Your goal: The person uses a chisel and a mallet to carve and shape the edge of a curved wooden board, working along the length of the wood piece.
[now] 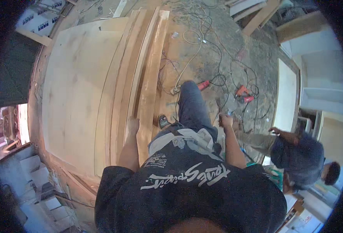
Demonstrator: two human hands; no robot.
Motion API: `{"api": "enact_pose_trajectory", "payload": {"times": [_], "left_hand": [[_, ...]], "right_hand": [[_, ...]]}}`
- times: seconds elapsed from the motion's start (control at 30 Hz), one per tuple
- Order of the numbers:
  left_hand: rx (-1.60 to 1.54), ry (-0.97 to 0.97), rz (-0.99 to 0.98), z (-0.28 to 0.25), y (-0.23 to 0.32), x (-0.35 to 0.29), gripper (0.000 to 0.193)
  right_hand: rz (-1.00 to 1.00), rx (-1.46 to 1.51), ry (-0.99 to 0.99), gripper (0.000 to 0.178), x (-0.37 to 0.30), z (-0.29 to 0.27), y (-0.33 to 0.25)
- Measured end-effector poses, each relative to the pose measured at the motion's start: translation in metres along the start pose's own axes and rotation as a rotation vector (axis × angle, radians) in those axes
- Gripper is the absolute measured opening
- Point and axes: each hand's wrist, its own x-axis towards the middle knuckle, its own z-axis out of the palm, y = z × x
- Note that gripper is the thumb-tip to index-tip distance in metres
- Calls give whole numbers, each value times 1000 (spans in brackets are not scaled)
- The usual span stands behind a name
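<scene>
The left hand [133,123] is down at the long wooden boards [151,70] on the person's left, fingers too small to tell, the boards' near ends lost behind arm and shirt [194,194]. The right hand [226,120] has fingers curled round a dark tool [218,103], its kind unclear.

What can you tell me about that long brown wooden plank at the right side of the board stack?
The long brown wooden plank lies lengthwise along the right side of the stack of pale and brown wooden boards, running away from the person. Its upper face looks smooth, with lighter patches and a pale far end; a darker strip runs along its left side. The bare left hand is near its left edge; whether it touches is unclear. The near end is hidden by the body.
</scene>
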Motion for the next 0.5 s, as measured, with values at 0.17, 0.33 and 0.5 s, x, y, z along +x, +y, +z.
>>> {"api": "enact_pose_trajectory", "payload": {"times": [0.17, 0.33, 0.5], "left_hand": [[80, 400, 297, -19, 122, 83, 77], [3, 534, 384, -35, 257, 185, 81], [19, 610, 180, -78, 435, 342, 94]], "right_hand": [[-109, 92, 255, 26, 118, 23, -60], [-309, -67, 232, 31, 240, 22, -185], [-524, -522, 89, 54, 359, 110, -467]]}}
